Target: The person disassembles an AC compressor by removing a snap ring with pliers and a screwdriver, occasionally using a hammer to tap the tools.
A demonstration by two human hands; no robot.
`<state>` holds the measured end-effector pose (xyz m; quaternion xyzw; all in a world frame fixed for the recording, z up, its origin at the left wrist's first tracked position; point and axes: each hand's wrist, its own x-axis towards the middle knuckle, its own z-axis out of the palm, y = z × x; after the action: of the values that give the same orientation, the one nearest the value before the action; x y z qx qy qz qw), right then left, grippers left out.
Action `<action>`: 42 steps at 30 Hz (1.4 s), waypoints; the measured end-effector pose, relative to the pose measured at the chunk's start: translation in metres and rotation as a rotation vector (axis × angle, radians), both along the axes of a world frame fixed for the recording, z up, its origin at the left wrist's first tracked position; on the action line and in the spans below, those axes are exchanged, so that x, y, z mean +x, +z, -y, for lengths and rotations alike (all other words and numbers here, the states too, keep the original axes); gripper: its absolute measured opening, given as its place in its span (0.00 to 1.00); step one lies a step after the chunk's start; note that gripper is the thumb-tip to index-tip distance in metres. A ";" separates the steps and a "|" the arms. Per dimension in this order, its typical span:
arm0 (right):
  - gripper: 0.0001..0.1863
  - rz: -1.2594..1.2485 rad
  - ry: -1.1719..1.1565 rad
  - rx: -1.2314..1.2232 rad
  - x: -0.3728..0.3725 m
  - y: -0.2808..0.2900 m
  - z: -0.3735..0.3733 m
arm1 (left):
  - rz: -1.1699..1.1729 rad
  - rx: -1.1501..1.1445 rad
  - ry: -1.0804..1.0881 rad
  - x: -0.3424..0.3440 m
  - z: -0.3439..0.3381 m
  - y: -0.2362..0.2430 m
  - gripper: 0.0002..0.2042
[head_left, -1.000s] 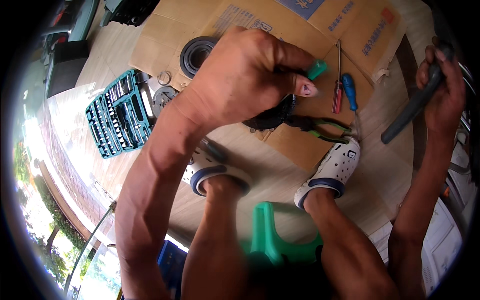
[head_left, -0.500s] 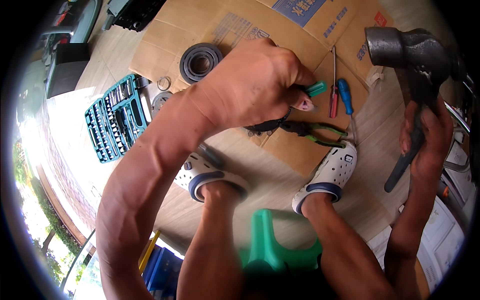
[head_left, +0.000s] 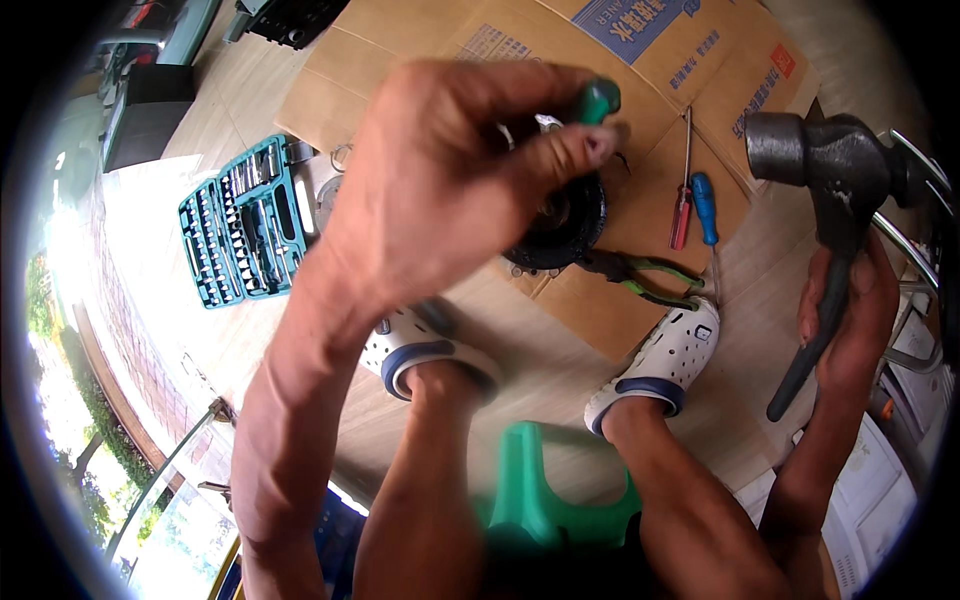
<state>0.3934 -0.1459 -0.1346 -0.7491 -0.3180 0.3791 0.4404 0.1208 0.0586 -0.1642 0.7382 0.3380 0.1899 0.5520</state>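
Observation:
My left hand is closed around a green-handled tool, above a black round part on the cardboard; the tool's lower end is hidden behind my fingers. My right hand grips the dark shaft of a hammer, head raised at the right. Black-and-green pliers lie beside the black part, and a red screwdriver and a blue screwdriver lie to its right.
A teal socket case lies open at the left. The cardboard lies on a tiled floor. My clogged feet frame a green stool. A black box-like object is at the top, and metal parts crowd the right edge.
The hammer, mostly out of view a second ago, has come into view with its head up at the right. My left hand has tilted and now covers the black ring behind it.

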 end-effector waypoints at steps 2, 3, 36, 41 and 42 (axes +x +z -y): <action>0.31 0.006 0.031 -0.009 0.001 -0.006 0.007 | 0.009 0.264 -0.041 -0.008 0.023 0.004 0.12; 0.31 -0.007 0.023 -0.015 0.001 -0.009 0.010 | 0.018 0.380 -0.048 -0.010 0.038 0.005 0.12; 0.24 -0.145 -0.068 -0.111 -0.032 -0.029 0.018 | -0.059 0.747 0.074 0.038 0.110 -0.030 0.15; 0.24 -0.122 -0.013 -0.102 -0.032 -0.031 0.013 | -0.057 0.614 0.110 0.040 0.112 -0.033 0.16; 0.24 -0.121 -0.011 -0.106 -0.032 -0.031 0.012 | -0.059 0.596 0.124 0.041 0.112 -0.034 0.17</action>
<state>0.3610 -0.1580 -0.1659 -0.7490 -0.2660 0.4374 0.4207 0.1616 -0.0530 -0.1981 0.8509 0.3276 0.2924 0.2882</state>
